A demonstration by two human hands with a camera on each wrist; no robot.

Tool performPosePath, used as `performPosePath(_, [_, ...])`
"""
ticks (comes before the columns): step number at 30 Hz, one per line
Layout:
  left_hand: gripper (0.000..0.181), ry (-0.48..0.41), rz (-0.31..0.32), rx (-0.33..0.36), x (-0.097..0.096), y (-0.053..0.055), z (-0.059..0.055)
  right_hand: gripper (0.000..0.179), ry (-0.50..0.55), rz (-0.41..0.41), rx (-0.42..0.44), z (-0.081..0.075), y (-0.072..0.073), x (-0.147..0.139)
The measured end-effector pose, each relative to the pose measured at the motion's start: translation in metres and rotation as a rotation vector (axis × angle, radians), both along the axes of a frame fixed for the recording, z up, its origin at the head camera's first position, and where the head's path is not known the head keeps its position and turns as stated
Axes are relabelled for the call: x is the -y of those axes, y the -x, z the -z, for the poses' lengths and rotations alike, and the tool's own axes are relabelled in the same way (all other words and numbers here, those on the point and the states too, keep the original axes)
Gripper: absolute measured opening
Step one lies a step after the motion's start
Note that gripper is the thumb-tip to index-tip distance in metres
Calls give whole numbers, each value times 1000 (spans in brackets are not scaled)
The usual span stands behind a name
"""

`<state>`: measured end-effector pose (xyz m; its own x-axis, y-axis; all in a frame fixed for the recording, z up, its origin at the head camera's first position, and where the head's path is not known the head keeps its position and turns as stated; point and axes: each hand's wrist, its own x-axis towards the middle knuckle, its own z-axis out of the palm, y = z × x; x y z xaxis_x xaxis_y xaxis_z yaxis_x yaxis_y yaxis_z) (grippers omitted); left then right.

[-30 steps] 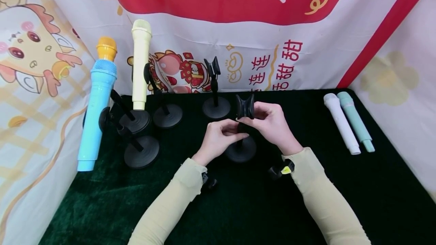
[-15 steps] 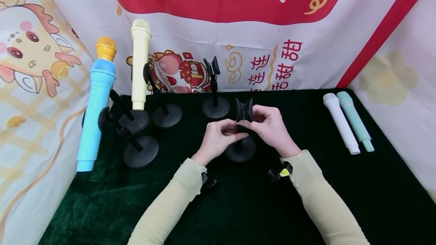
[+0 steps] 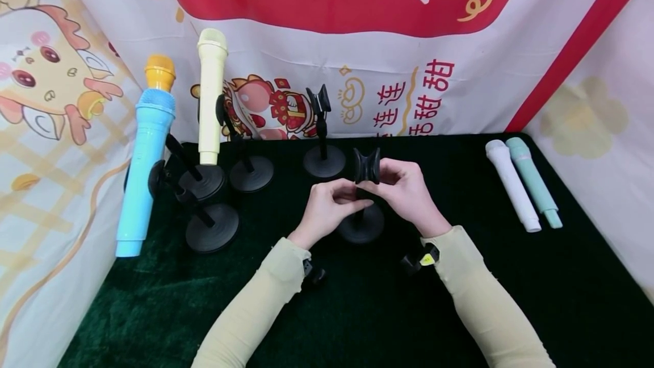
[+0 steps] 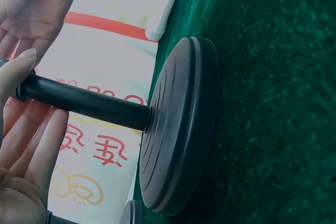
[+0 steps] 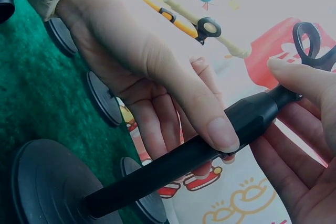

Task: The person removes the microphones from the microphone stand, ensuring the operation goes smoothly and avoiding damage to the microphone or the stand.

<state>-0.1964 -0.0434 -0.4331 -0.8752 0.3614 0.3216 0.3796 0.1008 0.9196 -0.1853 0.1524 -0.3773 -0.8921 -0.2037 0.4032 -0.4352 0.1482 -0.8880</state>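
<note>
A black desktop microphone stand [image 3: 361, 227] stands upright on the green cloth between both hands. My left hand [image 3: 327, 207] pinches its pole [image 4: 89, 100] with the thumb and fingers at the collar. Just above, my right hand [image 3: 406, 191] grips the neck below the clip with thumb and fingers. The U-shaped clip [image 3: 367, 166] tops the stand and holds no microphone. In the right wrist view the left thumb presses along the thicker black collar [image 5: 254, 116]. The round base [image 4: 176, 129] rests on the cloth.
A blue microphone [image 3: 145, 175], an orange one [image 3: 160, 72] behind it and a cream one [image 3: 211, 95] sit in stands at left. Another stand [image 3: 324, 161] with a bare clip is at the back. White [image 3: 512, 186] and mint [image 3: 534, 180] microphones lie at right.
My right hand and the clip have lowered slightly since one second ago. Over the last half second both hands hold nearly still; the left hand keeps its place on the pole.
</note>
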Motion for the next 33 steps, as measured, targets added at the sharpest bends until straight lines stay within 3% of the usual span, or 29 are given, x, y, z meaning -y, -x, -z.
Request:
performPosePath(11, [31,5,6,7,0,-1,3,8,0,9,13,-2,-3,1])
performPosePath(21, [21,-2,14,13,2,-2,4,11,-10,34,41,3,-3,1])
performPosePath(33, [20,-3,25,25,6,-3,3,19,-56,-13,125,9,-7,-5])
